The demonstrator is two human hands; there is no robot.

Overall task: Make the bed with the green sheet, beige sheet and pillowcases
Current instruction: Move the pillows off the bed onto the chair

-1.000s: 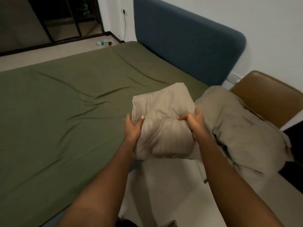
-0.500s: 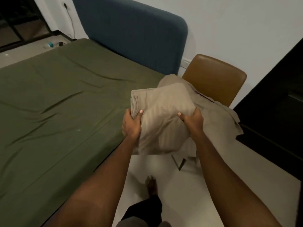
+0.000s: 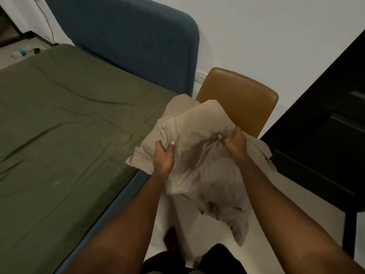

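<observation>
Far left, on the floor beyond the bed: a cable and some small items (image 3: 21, 52), too small to identify. Green sheet (image 3: 69, 125) lies spread over the mattress, covering it to the near edge, with shallow creases. Blue padded headboard (image 3: 128, 42) stands against the white wall. Left hand (image 3: 164, 157) grips the left edge of the folded beige sheet (image 3: 197, 139), thumb clamped on top of the stacked folds, fingers curled beneath and out of sight. The beige sheet is held up by both hands, just off the bed's right edge, in front of the chair. Right hand (image 3: 235, 143) pinches a bunch of its fabric on the right side, thumb and fingers closed tight on the cloth. Underneath, loose beige cloth (image 3: 223, 206) drapes off the tan chair (image 3: 241, 91) and hangs toward the pale floor; what piece it is I cannot tell. A bare foot (image 3: 171, 240) shows below. Far right, dark furniture (image 3: 316, 115).
</observation>
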